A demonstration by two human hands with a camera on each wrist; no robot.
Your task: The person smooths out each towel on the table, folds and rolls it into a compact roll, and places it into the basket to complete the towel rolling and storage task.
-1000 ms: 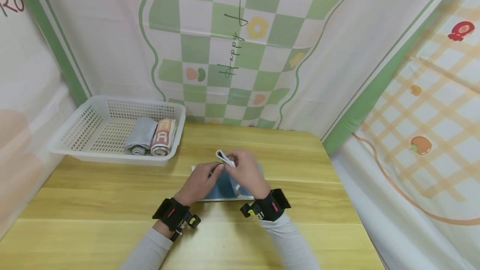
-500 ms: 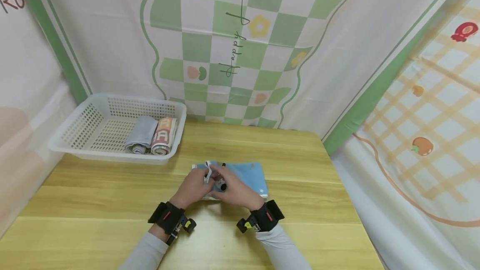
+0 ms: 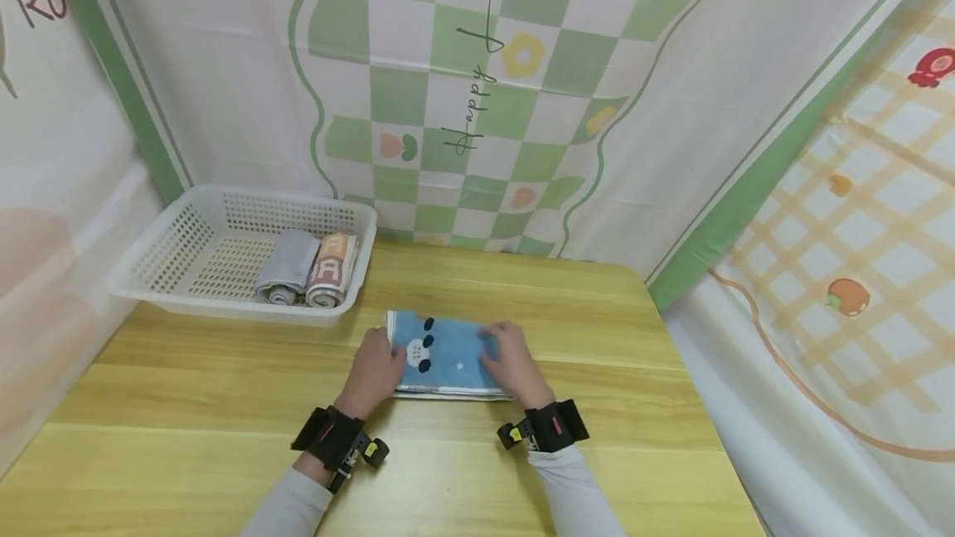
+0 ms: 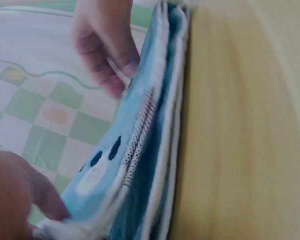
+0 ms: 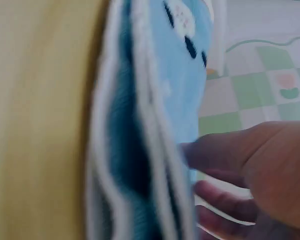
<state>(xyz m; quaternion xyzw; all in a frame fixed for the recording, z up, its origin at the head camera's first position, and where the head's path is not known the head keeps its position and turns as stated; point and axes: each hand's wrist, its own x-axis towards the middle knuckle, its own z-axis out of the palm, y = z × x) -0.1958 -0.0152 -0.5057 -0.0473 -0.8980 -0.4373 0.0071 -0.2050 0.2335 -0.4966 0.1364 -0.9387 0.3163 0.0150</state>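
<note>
A light blue towel [image 3: 448,355], folded into a flat layered rectangle with white edges, lies on the table; a white puppy-like face with dark patches shows on it. My left hand [image 3: 375,371] grips its left end, thumb on top and the other fingers at the edge. At the right end, my right hand [image 3: 515,363] touches the upper layer with its thumb and fingers spread. Seen from the right wrist, the folded layers gape a little along the near side of the towel [image 5: 175,100], and the right thumb [image 5: 210,150] meets its top.
A white perforated basket [image 3: 172,301] stands at the back left, holding a rolled grey towel [image 3: 289,259] and a rolled orange-brown patterned towel [image 3: 331,268]. Printed curtains [image 3: 477,106] rise behind the wooden table [image 3: 612,330] and at its sides.
Both hands were close together over the towel, handling its raised white edge. They have since moved apart to its two ends, and the towel's top now lies flat with the face showing.
</note>
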